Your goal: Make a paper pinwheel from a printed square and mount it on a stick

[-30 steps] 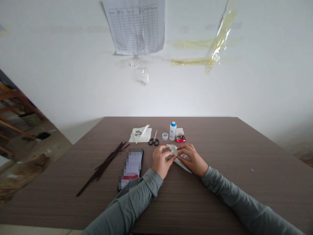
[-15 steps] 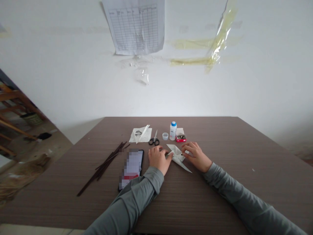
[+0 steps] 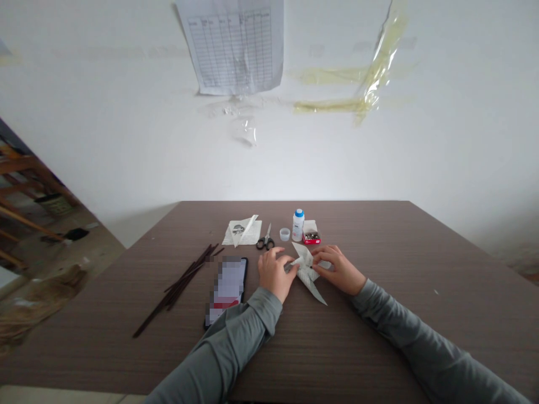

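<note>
Left hand: While the grey sleeve behind it passes over a corner of the phone, this hand (image 3: 275,275) has its fingers curled toward the thumb at the paper's left side. Can't tell if they're actually clamped on it, sorry.
Right hand: palm down, this one (image 3: 339,270) has its fingertips up against the paper's right side, near the middle. Can't tell if they're pinched together either.
Pinwheel-shaped paper: whitish printed sheet with pointed blades (image 3: 306,269), between the two hands, one long tip pointing toward the wearer.
Just beyond it: small open red box of metal bits (image 3: 311,238), white bottle with a blue cap (image 3: 298,227) standing upright right beside it, then a little clear plastic cup (image 3: 284,234).
Further left: black-handled scissors (image 3: 265,242) with the blades pointing away, next to some loose printed paper pieces (image 3: 248,231).
Near left forearm: black-edged phone (image 3: 227,289), screen up, and a loose bunch of thin dark sticks (image 3: 185,283) left of it.
Under it all: brown wood-grain table (image 3: 379,348).
</note>
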`<action>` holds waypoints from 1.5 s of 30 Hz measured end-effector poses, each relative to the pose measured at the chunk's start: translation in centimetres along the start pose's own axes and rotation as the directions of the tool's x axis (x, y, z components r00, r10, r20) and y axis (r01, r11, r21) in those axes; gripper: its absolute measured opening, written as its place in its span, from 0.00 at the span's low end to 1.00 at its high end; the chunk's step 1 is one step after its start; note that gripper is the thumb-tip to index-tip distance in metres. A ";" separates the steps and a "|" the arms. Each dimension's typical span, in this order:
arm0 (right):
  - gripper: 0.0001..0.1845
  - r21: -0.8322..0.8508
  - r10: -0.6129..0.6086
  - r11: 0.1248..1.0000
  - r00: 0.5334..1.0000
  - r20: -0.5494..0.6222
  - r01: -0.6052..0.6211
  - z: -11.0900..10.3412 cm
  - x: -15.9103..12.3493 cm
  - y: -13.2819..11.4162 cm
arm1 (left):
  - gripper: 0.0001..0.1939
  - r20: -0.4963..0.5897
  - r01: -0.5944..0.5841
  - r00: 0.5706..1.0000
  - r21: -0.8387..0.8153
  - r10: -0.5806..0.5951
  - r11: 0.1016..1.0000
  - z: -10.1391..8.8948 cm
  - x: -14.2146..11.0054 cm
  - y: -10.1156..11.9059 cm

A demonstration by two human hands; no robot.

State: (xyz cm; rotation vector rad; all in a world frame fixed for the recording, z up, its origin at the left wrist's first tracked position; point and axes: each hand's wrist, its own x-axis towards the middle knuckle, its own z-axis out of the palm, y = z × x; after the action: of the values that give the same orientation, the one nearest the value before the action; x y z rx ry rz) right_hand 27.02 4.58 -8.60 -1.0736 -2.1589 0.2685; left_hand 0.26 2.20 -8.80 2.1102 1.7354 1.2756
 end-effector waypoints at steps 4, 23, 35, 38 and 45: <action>0.06 0.047 -0.009 0.999 1.000 -0.008 0.009 -0.2 0.1 -0.2 | 0.12 0.006 -0.016 1.000 -0.055 0.017 0.998 -0.6 0.2 0.5; 0.04 -0.012 0.066 0.998 0.998 -0.015 -0.067 -0.9 0.2 -2.4 | 0.15 0.007 -0.025 1.000 -0.127 0.026 0.992 -0.4 -0.1 0.7; 0.04 -0.048 0.104 0.994 0.994 0.022 -0.103 -1.0 0.3 -3.1 | 0.10 0.085 0.024 0.996 -0.213 -0.006 0.977 -0.9 0.3 0.8; 0.04 -0.052 0.112 0.992 0.994 0.011 -0.111 -0.9 0.3 -3.2 | 0.09 0.104 0.031 0.995 -0.215 -0.009 0.976 -1.0 0.4 1.0; 0.05 -0.075 0.123 0.989 0.992 -0.012 -0.124 -0.7 0.3 -3.6 | 0.11 0.144 0.030 0.990 -0.175 -0.005 0.984 -0.9 0.3 1.3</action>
State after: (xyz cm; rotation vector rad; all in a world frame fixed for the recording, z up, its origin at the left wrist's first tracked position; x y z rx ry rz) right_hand 25.19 2.44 -6.30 -1.2519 -2.1136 0.2409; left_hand 0.61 1.67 -7.29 2.0278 1.5202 1.1925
